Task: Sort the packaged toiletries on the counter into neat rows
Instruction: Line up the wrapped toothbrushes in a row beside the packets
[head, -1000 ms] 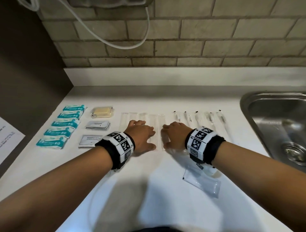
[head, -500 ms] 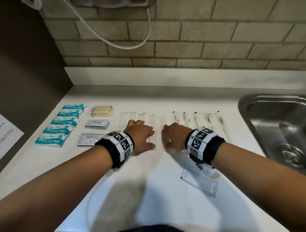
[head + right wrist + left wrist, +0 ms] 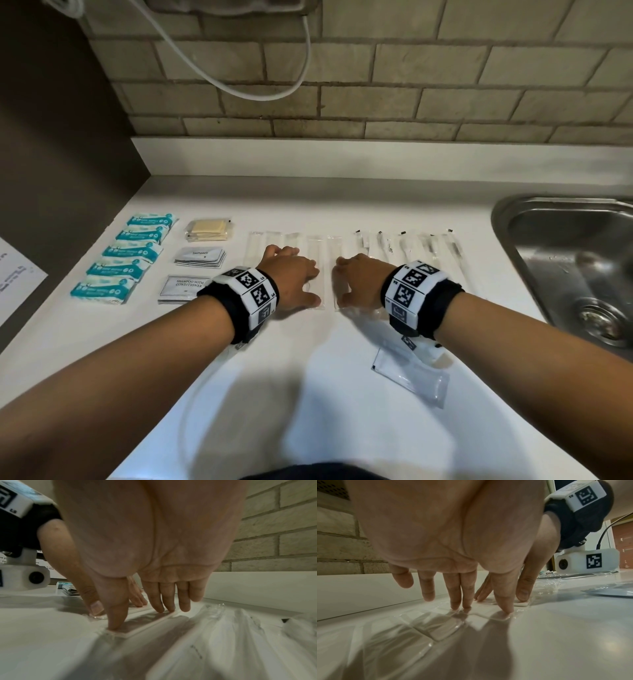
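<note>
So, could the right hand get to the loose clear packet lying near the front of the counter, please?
Probably yes. The clear packet lies flat on the counter, apart from the rows, just beneath the right forearm; the right hand holds nothing, its fingers only pressing a clear sleeve, so it could draw back.

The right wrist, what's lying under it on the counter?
A clear plastic packet lies partly beneath the right hand's wrist; its near end shows on the counter, its far end is hidden.

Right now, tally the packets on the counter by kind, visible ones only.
Teal packets: 5
Long clear sleeves, plain: 5
Long clear sleeves, black-tipped: 5
Loose clear pouch: 1
Yellow, grey and shampoo stacks: 3 piles, depth unclear
Total: 16 packets plus 3 piles
</note>
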